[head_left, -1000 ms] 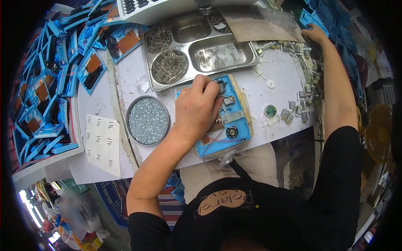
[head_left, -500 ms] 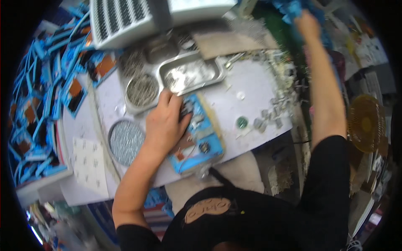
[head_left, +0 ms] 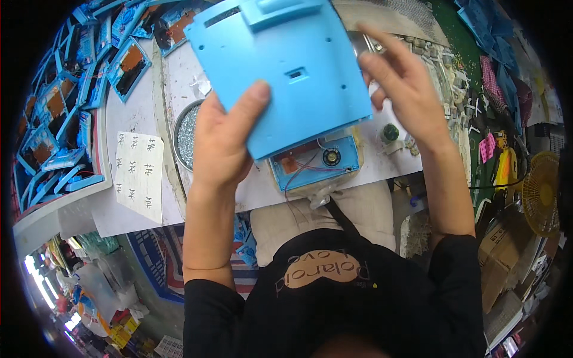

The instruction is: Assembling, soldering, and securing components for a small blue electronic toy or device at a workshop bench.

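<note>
A square blue plastic housing cover [head_left: 292, 98] is held up and tilted over the table. My left hand [head_left: 221, 137] grips its lower left edge, thumb on the smooth face and fingers hidden beneath. By the cover's right edge is my right hand [head_left: 409, 86], its fingers apart; whether a fingertip touches the cover I cannot tell. Below the cover lies an open blue casing [head_left: 343, 170], partly hidden, with a round black speaker [head_left: 331, 157] and thin wires.
Several blue casings [head_left: 59, 107] are heaped in a bin at the left. Beside the round dish of screws [head_left: 186, 134] is a paper sheet [head_left: 140, 176]. A green round piece [head_left: 390, 132] and small loose parts [head_left: 444, 77] lie at the right. More blue covers [head_left: 489, 36] are piled far right.
My right hand has come back from the pile at the far right. The left hand, earlier on the casing, now holds a blue cover above it.
</note>
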